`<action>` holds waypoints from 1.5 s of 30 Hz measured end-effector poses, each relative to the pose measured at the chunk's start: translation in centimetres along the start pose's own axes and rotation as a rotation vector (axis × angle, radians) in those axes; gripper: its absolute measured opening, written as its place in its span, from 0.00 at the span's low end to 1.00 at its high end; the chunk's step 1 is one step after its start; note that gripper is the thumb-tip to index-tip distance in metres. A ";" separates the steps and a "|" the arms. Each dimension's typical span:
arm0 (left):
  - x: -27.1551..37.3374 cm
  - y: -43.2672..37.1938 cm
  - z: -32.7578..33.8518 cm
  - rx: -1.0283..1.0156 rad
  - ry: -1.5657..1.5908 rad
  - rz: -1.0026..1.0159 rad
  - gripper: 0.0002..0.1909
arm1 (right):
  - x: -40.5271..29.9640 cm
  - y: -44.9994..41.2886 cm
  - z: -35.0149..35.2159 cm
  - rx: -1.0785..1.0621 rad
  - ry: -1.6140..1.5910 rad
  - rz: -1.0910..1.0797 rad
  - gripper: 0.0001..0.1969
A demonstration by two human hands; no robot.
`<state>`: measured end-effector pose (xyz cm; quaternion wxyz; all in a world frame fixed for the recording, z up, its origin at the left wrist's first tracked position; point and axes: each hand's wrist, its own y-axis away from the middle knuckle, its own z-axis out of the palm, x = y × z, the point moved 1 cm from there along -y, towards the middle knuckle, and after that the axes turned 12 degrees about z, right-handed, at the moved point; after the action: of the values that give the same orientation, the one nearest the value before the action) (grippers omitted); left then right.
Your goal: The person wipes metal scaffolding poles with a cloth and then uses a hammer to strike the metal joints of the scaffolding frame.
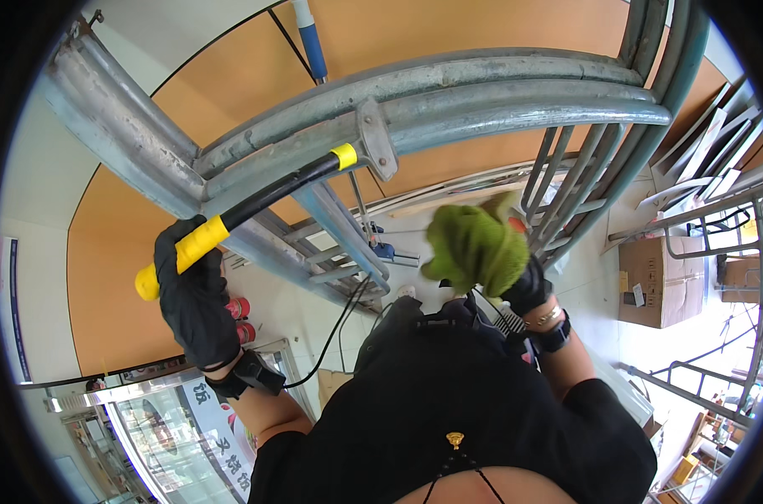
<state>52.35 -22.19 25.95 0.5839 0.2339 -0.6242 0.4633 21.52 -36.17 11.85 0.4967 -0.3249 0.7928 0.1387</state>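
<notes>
My left hand, in a black glove, grips the yellow end of the handle of a hammer-like tool. Black wrap covers the rest of the handle, up to a yellow band near a flat grey metal head. That head overlaps the galvanized steel pipes of a scaffold frame; whether it touches them I cannot tell. My right hand, also black-gloved, holds a bunched green fabric piece, perhaps a work glove, in front of my waist. It hides most of the right fingers.
Ladder-like scaffold bars slope down at the right. A blue-gripped pole stands behind the pipes. Cardboard box and more metal frames lie right. Red containers and a glass display case are left. A cable runs from my left wrist.
</notes>
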 end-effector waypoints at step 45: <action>5.9 1.2 3.0 -1.190 -1.402 0.721 0.33 | -4.2 -7.9 9.0 -0.139 -0.775 -0.259 0.18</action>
<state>48.61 -22.75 31.51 -0.0718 -0.0807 -0.9940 -0.0193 34.18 -35.69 12.12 0.7485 -0.3787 0.4885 0.2403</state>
